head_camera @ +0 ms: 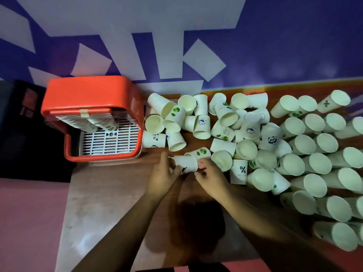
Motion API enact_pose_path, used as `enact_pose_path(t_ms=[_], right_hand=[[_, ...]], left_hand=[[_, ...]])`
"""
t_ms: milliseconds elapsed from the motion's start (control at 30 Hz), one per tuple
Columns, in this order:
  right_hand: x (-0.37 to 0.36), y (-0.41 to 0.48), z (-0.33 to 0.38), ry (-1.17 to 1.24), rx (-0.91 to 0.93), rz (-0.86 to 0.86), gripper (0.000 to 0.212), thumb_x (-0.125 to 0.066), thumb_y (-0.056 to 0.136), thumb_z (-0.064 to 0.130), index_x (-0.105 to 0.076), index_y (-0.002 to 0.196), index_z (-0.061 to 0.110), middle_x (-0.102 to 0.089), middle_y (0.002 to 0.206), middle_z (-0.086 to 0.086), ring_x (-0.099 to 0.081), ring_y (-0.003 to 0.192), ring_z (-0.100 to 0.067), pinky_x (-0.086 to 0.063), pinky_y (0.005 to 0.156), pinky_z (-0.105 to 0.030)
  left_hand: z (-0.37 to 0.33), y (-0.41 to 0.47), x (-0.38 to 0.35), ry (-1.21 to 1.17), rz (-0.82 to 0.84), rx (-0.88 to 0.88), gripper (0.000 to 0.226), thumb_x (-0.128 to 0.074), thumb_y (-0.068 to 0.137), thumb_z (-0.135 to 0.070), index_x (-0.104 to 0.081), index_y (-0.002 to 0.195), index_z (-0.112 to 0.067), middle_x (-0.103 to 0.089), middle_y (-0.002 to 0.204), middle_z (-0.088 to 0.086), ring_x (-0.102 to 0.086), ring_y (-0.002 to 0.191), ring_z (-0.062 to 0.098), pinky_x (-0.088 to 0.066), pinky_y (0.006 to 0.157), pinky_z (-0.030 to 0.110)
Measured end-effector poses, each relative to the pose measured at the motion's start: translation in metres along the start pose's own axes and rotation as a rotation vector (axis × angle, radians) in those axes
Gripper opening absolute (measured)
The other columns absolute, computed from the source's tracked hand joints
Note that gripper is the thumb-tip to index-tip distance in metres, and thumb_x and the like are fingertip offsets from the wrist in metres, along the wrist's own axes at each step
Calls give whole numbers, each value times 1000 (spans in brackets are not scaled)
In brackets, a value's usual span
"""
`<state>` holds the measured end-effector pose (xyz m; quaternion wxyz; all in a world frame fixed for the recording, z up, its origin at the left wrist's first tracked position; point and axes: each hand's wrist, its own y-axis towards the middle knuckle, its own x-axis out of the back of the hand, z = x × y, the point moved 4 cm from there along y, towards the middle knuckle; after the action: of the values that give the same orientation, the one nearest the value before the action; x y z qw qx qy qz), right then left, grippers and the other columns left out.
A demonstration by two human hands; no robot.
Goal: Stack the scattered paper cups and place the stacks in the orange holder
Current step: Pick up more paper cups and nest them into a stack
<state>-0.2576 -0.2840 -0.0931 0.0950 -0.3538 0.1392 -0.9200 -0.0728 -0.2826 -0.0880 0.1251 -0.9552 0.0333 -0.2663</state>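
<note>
Two bare forearms (no sleeves, no watch or rings showing) end in bare hands (163,176).

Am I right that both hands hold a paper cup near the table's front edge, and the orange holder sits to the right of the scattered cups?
Not quite. The head view shows the orange holder to the left of the scattered cups, not the right. The rest stands: the left hand and right hand hold a paper cup.

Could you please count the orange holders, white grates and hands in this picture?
Orange holder: 1
White grate: 1
Hands: 2, left hand and right hand, both on a cup
Total: 4
</note>
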Motion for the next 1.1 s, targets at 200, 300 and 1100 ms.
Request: enact_pose_path(t_ms=[200,300,1100], right_hand=[[18,-9,-12,-387,187,44,58,-63,85,22,-45,140,15,-42,137,-8,-61,107,-25,-54,85,-37],[19,-5,-9,-538,248,154,68,-61,85,18,-32,147,22,-25,150,-5,-57,115,-28,-54,86,-41],[32,-57,-26,76,-41,29,62,-81,67,48,-54,120,31,-62,112,15,-60,101,-5,-51,88,-30]], left_hand=[[-12,-20,20,459,-61,-332,20,-58,85,-30,-58,100,-16,-71,83,-4,-66,77,26,-50,71,40],[-14,-29,18,598,-31,-363,23,-54,83,-29,-67,97,-17,-72,89,0,-63,86,28,-48,72,40],[43,-77,-13,81,105,-13,32,-71,78,-4,-57,77,-33,-50,115,-14,-59,117,23,-51,97,25]])
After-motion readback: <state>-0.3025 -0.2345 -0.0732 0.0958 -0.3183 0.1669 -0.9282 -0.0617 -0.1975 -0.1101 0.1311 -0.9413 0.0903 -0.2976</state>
